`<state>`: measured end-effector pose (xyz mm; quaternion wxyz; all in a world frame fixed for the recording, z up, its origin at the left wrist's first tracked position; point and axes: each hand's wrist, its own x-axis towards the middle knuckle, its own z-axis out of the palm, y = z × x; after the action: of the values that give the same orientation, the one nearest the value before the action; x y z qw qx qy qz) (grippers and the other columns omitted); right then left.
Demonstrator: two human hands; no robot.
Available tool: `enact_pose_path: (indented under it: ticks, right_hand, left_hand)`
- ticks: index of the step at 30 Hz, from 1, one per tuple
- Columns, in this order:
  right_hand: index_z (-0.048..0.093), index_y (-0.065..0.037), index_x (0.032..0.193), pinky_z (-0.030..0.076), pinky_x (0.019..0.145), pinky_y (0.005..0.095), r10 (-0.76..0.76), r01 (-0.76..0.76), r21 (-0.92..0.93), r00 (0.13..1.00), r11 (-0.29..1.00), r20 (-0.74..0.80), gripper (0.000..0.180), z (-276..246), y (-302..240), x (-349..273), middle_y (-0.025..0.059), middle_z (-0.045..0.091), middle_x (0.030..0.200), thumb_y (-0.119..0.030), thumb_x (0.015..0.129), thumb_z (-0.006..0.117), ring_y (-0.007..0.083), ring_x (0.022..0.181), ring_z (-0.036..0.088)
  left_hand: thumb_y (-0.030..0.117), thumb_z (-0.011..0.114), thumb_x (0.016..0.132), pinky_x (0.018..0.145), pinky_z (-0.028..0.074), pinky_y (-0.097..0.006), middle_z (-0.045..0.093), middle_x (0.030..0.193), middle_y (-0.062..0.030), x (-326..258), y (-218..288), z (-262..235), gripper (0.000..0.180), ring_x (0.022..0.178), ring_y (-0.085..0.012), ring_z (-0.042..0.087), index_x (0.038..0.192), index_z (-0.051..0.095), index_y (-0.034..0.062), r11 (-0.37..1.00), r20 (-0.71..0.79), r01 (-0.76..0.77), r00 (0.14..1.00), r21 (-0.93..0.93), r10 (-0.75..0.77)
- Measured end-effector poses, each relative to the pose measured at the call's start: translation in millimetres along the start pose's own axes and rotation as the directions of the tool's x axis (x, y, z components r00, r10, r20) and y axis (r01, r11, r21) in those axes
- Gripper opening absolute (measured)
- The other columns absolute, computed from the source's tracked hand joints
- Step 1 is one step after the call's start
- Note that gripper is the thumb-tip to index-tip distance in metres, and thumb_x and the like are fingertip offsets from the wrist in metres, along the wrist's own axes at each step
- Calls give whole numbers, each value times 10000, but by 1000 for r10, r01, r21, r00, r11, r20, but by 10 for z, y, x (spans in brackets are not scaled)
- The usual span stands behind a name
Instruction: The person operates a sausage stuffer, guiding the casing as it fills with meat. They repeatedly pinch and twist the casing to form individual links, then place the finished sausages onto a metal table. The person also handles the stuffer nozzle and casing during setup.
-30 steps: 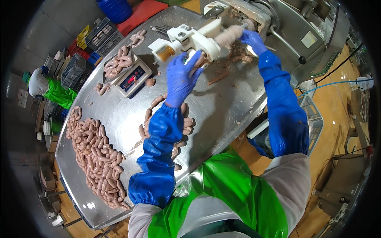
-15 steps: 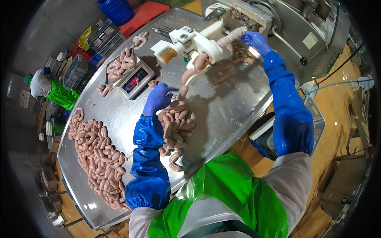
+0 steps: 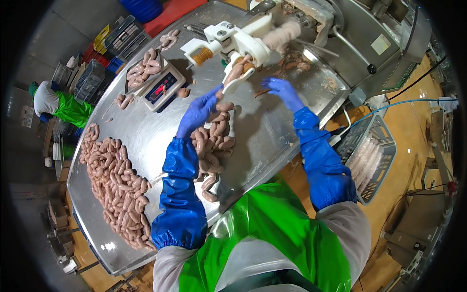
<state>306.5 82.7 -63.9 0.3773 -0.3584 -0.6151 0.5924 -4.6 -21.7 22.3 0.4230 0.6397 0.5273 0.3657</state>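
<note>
A string of sausages (image 3: 235, 73) comes out through the white plastic guide of a filling machine (image 3: 243, 41). Just below the guide's curved lip, my left hand (image 3: 198, 114), in a purple-blue glove, is closed loosely on the string, with its fingers reaching up along it. Beneath that hand the linked sausages (image 3: 214, 141) hang down into a pile on the steel table (image 3: 262, 160). To the right of the lip, my right hand (image 3: 284, 92) is open above the table, fingers apart and holding nothing. Behind the guide, the pale gathered casing (image 3: 282, 36) on the filling tube looks blurred.
Many more sausages (image 3: 116, 190) lie heaped at the table's left. A scale (image 3: 163, 90) bears a tray of sausages. Meat scraps (image 3: 294, 61) lie under the tube. A grey crate (image 3: 374, 165) holds pale casing sticks at the right. A co-worker (image 3: 58, 102) bends at far left.
My right hand has left the casing on the tube and moved down and left. My left hand has shifted slightly toward the guide. The casing has become blurred.
</note>
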Motion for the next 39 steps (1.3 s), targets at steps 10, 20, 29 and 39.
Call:
enact_pose_path:
  ticks: [10, 20, 29, 39]
  right_hand:
    - [538, -48, 1088, 453, 918, 307, 133, -169, 702, 985, 692, 106, 253, 2882, 27, -529, 60, 552, 1042, -274, 1015, 448, 156, 965, 530]
    - [538, -37, 1192, 492, 851, 300, 21, -96, 842, 995, 531, 101, 246, 1968, -178, -179, 56, 575, 998, -144, 1006, 418, 147, 959, 572]
    - [584, -71, 1105, 418, 937, 295, -86, -106, 416, 904, 903, 418, 198, 3189, 15, -788, 65, 586, 1098, -131, 964, 460, 151, 1001, 547]
    - [561, -77, 1175, 475, 756, 242, 9, -76, 710, 995, 700, 97, 328, 2248, -201, 4, 9, 595, 1021, -339, 1027, 430, 79, 894, 537]
  left_hand:
    - [228, 524, 953, 772, 503, -375, 658, 982, -180, -63, 109, -138, 461, 833, -268, 634, 1404, 478, 139, 985, -216, -42, 973, 170, 79]
    - [231, 544, 929, 634, 501, -327, 647, 768, -60, -714, -56, -579, 430, 691, -166, 625, 1346, 557, 127, 777, 151, 341, 863, 530, -482]
    - [298, 530, 983, 804, 514, -318, 682, 1022, -178, -257, 268, -38, 454, 902, -164, 645, 1396, 489, 115, 971, -52, 153, 985, -184, -165]
    - [239, 644, 802, 797, 501, -462, 630, 1100, -231, -658, -54, -695, 427, 1007, -387, 605, 1226, 642, 189, 199, -181, 236, 949, 951, -258]
